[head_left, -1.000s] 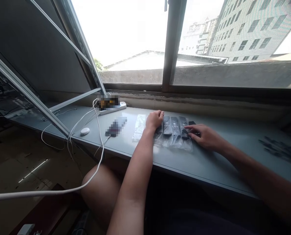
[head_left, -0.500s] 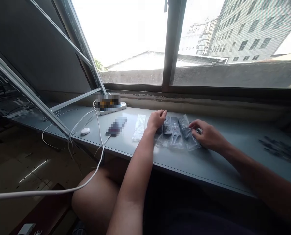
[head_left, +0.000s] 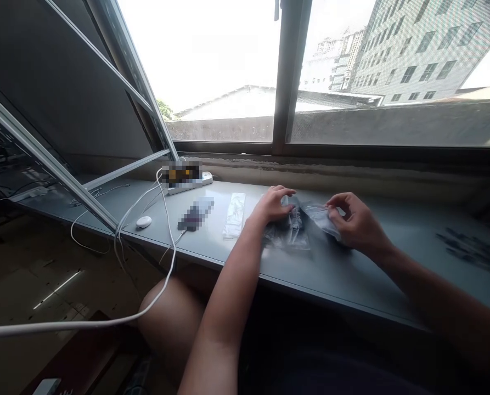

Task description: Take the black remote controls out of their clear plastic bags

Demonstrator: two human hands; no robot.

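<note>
Pinched between the thumb and fingers of my right hand [head_left: 354, 225] is the edge of a clear plastic bag [head_left: 322, 218], partly lifted off the table and tilted. My left hand [head_left: 272, 206] rests over a row of clear bags with dark contents [head_left: 292, 236], thumb and fingers apart. Its palm covers part of those bags, and what they contain is too blurred to name. Left of my left wrist a flat whitish plastic bag [head_left: 234, 215] lies on the table.
Along the grey table [head_left: 393, 285] stand a blurred-out item [head_left: 195, 214], a round white puck [head_left: 144, 221] and a power strip [head_left: 207, 178]. A white cable [head_left: 171, 236] hangs over the front edge. Several dark thin pieces [head_left: 471, 249] lie at the right. A metal frame [head_left: 105, 211] slants at left.
My right hand has raised the rightmost bag and drawn it slightly right, away from the others. My left hand has spread its fingers and moved slightly right over the row.
</note>
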